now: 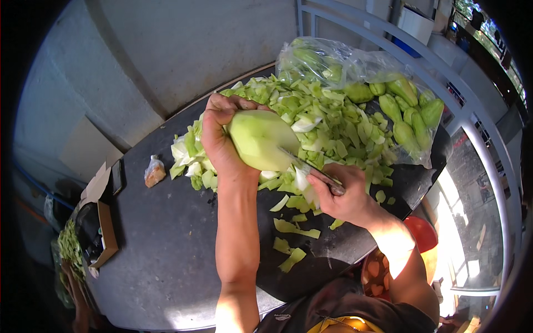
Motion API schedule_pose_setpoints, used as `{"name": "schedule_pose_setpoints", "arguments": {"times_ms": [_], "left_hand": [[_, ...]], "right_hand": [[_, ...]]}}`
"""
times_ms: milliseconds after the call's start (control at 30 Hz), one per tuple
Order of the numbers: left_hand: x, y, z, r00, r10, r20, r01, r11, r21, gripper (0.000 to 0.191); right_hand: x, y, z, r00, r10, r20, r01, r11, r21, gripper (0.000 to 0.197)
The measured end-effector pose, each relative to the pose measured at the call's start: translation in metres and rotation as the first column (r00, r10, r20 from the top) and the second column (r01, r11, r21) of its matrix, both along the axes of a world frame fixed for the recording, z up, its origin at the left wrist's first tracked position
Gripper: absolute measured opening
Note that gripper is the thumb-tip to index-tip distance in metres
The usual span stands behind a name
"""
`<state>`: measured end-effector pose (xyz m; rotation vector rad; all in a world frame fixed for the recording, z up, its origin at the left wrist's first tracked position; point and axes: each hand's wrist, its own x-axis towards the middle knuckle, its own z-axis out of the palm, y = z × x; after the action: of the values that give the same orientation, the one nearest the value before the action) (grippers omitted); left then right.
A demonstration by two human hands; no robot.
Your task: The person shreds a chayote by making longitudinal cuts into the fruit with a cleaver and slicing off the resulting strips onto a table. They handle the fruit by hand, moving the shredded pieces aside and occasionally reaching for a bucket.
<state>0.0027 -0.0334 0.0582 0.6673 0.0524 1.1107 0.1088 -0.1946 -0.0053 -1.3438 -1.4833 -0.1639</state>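
Note:
My left hand [222,133] is wrapped around one end of a pale green, peeled chayote [262,139], held up above the table. In my right hand [349,193] is a hand peeler [312,168], its far end against the lower right side of the chayote. A whitish strip [302,179] hangs by the blade. Behind and beneath both hands spreads a broad heap of green and white peelings [329,120]. Several loose peel strips [295,229] lie nearer me on the dark table [166,249].
Whole green chayotes [412,112] fill a clear plastic bag [325,60] at the back right. Leftward are a small knotted bag [155,170], a phone-like dark object [117,177] and an open cardboard box [106,237]. A metal railing [462,112] curves along the right; a red container [374,270] stands below the edge.

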Motion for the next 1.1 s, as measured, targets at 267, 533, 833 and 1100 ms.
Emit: {"name": "schedule_pose_setpoints", "arguments": {"times_ms": [267,533,833,1100], "left_hand": [[0.014,-0.006,-0.008,0.997,-0.070,-0.013,0.066,0.978,-0.196,0.004],[0.023,-0.018,-0.006,0.997,-0.013,-0.073,-0.009,0.955,-0.297,0.008],[0.014,-0.010,-0.011,0.976,0.188,-0.109,-0.183,0.982,0.053,0.006],[0.033,-0.024,-0.018,0.988,0.059,-0.141,-0.092,0.967,-0.238,0.014]], "right_hand": [[-0.004,-0.001,0.006,0.997,-0.031,-0.077,0.029,0.999,-0.026,0.024],[-0.005,-0.001,0.005,0.993,-0.043,-0.113,0.039,0.998,-0.038,0.024],[-0.001,-0.003,0.009,0.981,0.000,-0.196,-0.027,0.991,-0.134,0.021],[0.005,0.000,0.005,0.978,-0.051,-0.204,0.036,0.996,-0.078,0.017]]}}
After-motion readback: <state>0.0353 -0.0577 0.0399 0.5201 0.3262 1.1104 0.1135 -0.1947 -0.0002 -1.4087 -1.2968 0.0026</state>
